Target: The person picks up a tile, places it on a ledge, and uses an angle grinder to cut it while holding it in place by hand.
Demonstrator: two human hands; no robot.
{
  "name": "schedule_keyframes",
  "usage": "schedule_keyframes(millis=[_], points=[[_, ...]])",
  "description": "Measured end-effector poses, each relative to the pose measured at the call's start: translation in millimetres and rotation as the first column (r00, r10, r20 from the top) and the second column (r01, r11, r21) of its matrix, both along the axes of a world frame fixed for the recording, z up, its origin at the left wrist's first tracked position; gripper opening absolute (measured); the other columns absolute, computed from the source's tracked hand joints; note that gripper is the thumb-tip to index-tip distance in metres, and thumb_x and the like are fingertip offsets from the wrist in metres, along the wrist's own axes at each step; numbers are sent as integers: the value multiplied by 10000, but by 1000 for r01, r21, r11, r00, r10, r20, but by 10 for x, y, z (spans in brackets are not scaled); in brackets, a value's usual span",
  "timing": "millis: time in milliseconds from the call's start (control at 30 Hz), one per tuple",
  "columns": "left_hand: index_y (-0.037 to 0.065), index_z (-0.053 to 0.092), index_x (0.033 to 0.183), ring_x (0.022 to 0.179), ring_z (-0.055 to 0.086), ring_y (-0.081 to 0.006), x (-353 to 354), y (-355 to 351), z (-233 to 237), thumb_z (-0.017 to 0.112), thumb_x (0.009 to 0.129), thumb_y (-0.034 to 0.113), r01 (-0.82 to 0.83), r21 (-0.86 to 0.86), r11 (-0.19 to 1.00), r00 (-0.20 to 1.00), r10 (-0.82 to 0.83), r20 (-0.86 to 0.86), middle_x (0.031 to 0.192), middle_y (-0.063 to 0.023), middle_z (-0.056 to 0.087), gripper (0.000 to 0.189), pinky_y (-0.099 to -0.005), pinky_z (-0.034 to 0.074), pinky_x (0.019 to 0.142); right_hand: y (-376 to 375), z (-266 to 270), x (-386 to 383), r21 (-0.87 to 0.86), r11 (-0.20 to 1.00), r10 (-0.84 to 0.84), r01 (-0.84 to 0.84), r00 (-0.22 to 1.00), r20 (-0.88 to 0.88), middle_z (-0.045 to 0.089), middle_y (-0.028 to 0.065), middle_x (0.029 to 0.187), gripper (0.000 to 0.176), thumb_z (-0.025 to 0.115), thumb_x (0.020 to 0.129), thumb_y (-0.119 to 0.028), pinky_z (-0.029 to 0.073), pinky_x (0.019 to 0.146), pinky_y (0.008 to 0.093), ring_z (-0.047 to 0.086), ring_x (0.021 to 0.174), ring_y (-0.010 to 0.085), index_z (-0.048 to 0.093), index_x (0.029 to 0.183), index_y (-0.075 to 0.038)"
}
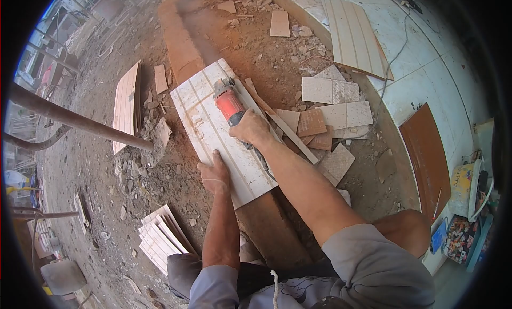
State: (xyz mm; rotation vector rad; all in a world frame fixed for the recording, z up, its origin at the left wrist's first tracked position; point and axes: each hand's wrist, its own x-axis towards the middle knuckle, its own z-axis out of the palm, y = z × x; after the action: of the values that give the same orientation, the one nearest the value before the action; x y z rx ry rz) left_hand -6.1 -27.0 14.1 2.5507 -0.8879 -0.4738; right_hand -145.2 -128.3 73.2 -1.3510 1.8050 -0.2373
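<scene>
A pale ribbed tile (210, 130) lies face down across a long reddish beam (181, 47). My right hand (250, 129) grips a red angle grinder (228, 102) whose head sits on the tile's far right part; dust rises beyond it. My left hand (214, 173) presses flat on the tile's near edge, fingers together. A thin cut strip (290, 133) lies just right of the tile.
Tile offcuts (333, 103) and rubble lie to the right. A stack of ribbed tiles (160, 237) sits near left; another tile (127, 103) leans at the far left beside a rusty pipe (74, 119). A large ribbed tile (354, 37) rests on the white tiled floor at right.
</scene>
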Motion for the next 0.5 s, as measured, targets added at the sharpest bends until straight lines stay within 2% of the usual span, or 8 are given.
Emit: schedule_keyframes(millis=[100, 167, 500], points=[[-44, 494, 1073, 961, 627, -462, -4, 0, 3, 553, 843, 630, -4, 2, 1000, 1000, 4, -4, 1013, -299, 642, 715, -512, 477, 836, 0, 14, -8, -12, 1000, 3, -3, 1000, -5, 617, 255, 1165, 760, 734, 640, -318, 503, 932, 383, 633, 1080, 336, 466, 1245, 56], [-44, 493, 1075, 959, 628, -462, -3, 1, 3, 554, 843, 630, -3, -3, 1000, 1000, 3, -5, 1014, -298, 642, 715, -512, 477, 835, 2, 101, -30, 66, 997, 38, -39, 999, 23, 570, 230, 1253, 747, 698, 696, -271, 491, 956, 377, 591, 1155, 312, 411, 1303, 56], [-44, 494, 1081, 967, 626, -460, -5, 6, 5, 560, 840, 625, -3, -6, 1000, 1000, 4, 3, 1013, -301, 641, 714, -516, 472, 838, 26, 97, -32, 57, 998, 31, -32, 999, 11, 569, 233, 1251, 734, 698, 695, -265, 488, 964, 384, 594, 1150, 319, 417, 1295, 53]])
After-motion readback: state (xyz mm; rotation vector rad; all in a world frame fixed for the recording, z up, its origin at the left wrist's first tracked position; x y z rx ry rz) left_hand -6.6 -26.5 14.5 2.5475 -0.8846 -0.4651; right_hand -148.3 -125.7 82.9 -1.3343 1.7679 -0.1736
